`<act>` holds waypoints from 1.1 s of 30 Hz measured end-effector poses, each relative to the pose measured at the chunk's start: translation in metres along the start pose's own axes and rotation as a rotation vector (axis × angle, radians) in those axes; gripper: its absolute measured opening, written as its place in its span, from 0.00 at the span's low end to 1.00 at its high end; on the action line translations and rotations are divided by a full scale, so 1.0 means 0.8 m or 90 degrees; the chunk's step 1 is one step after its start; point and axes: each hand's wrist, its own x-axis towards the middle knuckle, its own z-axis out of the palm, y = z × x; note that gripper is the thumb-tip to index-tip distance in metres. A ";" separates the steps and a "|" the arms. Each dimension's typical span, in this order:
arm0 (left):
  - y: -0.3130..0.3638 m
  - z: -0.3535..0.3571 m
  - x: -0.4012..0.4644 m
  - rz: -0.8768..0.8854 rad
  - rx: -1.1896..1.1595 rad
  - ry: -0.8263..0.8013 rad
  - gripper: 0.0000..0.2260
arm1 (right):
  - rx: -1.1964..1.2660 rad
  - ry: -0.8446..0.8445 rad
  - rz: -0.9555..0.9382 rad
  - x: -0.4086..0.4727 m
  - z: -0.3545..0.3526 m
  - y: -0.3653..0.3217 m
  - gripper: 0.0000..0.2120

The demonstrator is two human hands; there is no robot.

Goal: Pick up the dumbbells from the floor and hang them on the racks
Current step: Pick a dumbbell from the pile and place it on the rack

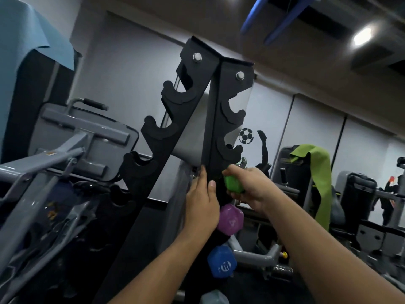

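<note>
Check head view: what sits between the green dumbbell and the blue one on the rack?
One purple dumbbell, hung on the rack directly below the green dumbbell gripped by the right hand, and above the blue dumbbell. Head view shows it.

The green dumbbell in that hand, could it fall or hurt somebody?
Maybe. The right hand grips the green dumbbell by one end only, so it might slip before it sits in a rack hook. The left hand rests flat on the rack post right beside it, so fingers could get pinched. If dropped, it could hit the purple dumbbell hanging below.
</note>
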 end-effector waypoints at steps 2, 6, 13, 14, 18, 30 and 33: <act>-0.001 -0.001 0.001 0.007 -0.008 -0.001 0.25 | -0.018 -0.024 0.013 0.001 0.000 -0.003 0.10; -0.004 -0.001 -0.001 0.004 0.005 -0.005 0.25 | -0.061 -0.069 0.031 0.002 -0.010 -0.006 0.14; 0.003 -0.001 -0.004 0.002 0.027 -0.003 0.25 | -0.088 -0.082 0.008 -0.001 -0.010 -0.002 0.16; 0.003 -0.002 -0.004 0.003 0.030 -0.005 0.25 | -0.092 -0.079 0.008 -0.001 -0.010 -0.001 0.17; 0.005 -0.013 -0.004 -0.001 0.035 -0.016 0.25 | -0.059 -0.066 0.006 -0.005 -0.007 0.005 0.14; 0.002 -0.056 -0.098 0.019 0.064 -0.074 0.22 | -0.181 0.200 -0.206 -0.099 0.017 0.080 0.28; -0.007 -0.078 -0.148 0.026 0.107 -0.104 0.20 | -0.215 0.214 -0.224 -0.155 0.030 0.133 0.35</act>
